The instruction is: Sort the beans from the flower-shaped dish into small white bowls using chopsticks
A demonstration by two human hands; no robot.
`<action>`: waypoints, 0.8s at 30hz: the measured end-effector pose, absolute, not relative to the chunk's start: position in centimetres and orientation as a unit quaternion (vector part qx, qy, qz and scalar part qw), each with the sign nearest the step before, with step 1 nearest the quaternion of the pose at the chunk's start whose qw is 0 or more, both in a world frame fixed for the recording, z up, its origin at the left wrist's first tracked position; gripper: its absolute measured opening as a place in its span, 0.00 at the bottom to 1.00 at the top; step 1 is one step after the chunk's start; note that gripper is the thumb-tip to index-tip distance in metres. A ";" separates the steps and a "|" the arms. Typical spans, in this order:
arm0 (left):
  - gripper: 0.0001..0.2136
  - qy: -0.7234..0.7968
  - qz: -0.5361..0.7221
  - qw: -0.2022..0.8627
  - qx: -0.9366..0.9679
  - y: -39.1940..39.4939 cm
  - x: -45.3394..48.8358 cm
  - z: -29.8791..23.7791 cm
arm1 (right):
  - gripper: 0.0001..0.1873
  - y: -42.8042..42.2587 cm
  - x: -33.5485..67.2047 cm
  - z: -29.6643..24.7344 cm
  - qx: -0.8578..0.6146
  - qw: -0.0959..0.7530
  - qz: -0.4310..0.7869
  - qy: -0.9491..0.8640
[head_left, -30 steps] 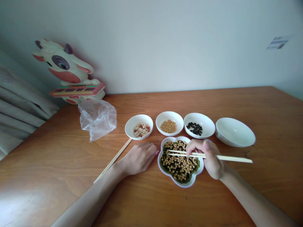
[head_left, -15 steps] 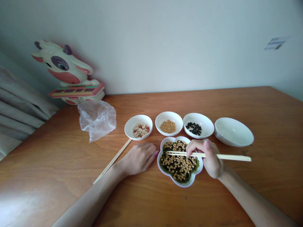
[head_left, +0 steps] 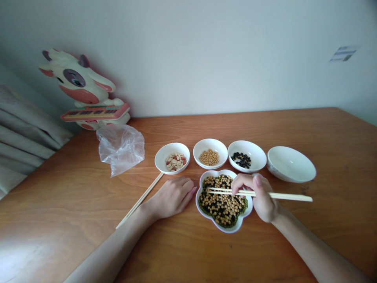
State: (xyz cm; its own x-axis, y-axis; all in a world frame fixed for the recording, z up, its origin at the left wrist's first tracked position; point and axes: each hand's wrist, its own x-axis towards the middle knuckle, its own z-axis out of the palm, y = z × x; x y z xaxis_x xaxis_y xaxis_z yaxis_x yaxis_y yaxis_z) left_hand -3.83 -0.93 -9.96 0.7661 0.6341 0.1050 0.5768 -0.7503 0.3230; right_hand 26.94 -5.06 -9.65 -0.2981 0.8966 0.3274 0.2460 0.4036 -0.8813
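My right hand (head_left: 263, 196) is closed around a pair of pale wooden chopsticks (head_left: 290, 196), held level over a flower-shaped white dish (head_left: 198, 202). Their tips point left, slightly apart, over the dish's left lobe; whether they touch any bean I cannot tell. Mixed in this dish are yellow soybeans (head_left: 222, 219), black beans and small green beans. Beside its left rim, my left hand (head_left: 176, 197) rests palm down on the table, fingers curled together, with nothing seen in it. A second pair of chopsticks (head_left: 141, 199) lies on the table, partly behind the left forearm.
Behind the dish stand white bowls in a row: one with pale and reddish flat seeds (head_left: 176, 162), one with soybeans (head_left: 209, 157), one with black beans (head_left: 241, 160), and an empty bowl (head_left: 291, 164). A clear plastic bag (head_left: 121, 149) and a cow toy keyboard (head_left: 88, 94) sit at left.
The chopstick tips have parted very slightly over the dish. Both hands and the bowls otherwise stay where they were.
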 end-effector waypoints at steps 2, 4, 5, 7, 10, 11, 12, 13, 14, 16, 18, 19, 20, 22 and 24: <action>0.15 0.325 0.109 0.138 0.929 -0.9 -3.8 -10.0 | 0.40 -5.0 26.9 -9.7 -0.396 0.446 0.368 -0.713; 0.15 0.325 0.113 0.139 0.929 -0.9 -3.8 -10.0 | 0.40 -5.0 26.9 -9.8 -0.390 0.457 0.369 -0.709; 0.15 0.324 0.112 0.140 0.929 -0.9 -3.8 -10.0 | 0.39 -5.0 26.9 -9.8 -0.386 0.463 0.372 -0.706; 0.15 0.324 0.110 0.140 0.929 -0.9 -3.8 -10.0 | 0.40 -5.1 26.9 -9.7 -0.379 0.479 0.378 -0.696; 0.15 0.324 0.110 0.140 0.929 -0.9 -3.8 -10.0 | 0.42 -5.1 26.9 -9.3 -0.376 0.513 0.384 -0.670; 0.15 0.325 0.109 0.140 0.929 -0.9 -3.8 -9.9 | 0.42 -5.1 27.0 -9.0 -0.375 0.528 0.385 -0.657; 0.15 0.326 0.107 0.141 0.929 -0.9 -3.7 -9.9 | 0.43 -5.1 27.1 -8.8 -0.373 0.546 0.387 -0.643; 0.16 0.327 0.104 0.141 0.929 -0.9 -3.7 -9.9 | 0.44 -5.1 27.2 -8.5 -0.370 0.566 0.387 -0.627; 0.16 0.328 0.102 0.141 0.928 -0.9 -3.7 -9.9 | 0.44 -5.1 27.3 -8.3 -0.367 0.589 0.385 -0.609; 0.16 0.329 0.101 0.140 0.928 -0.9 -3.8 -9.9 | 0.44 -4.9 27.5 -8.0 -0.362 0.635 0.375 -0.571; 0.16 0.329 0.102 0.140 0.928 -0.9 -3.8 -10.0 | 0.43 -4.6 27.7 -7.8 -0.362 0.676 0.352 -0.537; 0.16 0.329 0.103 0.140 0.928 -0.9 -3.8 -10.0 | 0.42 -4.4 27.7 -7.8 -0.367 0.690 0.340 -0.524; 0.16 0.328 0.102 0.142 0.928 -0.9 -3.8 -10.0 | 0.41 -4.2 27.7 -7.8 -0.378 0.694 0.330 -0.516; 0.15 0.329 0.101 0.146 0.928 -0.9 -3.8 -10.1 | 0.40 -3.7 27.5 -7.9 -0.418 0.673 0.317 -0.521; 0.15 0.332 0.102 0.146 0.926 -0.9 -3.8 -10.1 | 0.40 -3.4 27.3 -7.9 -0.457 0.631 0.315 -0.542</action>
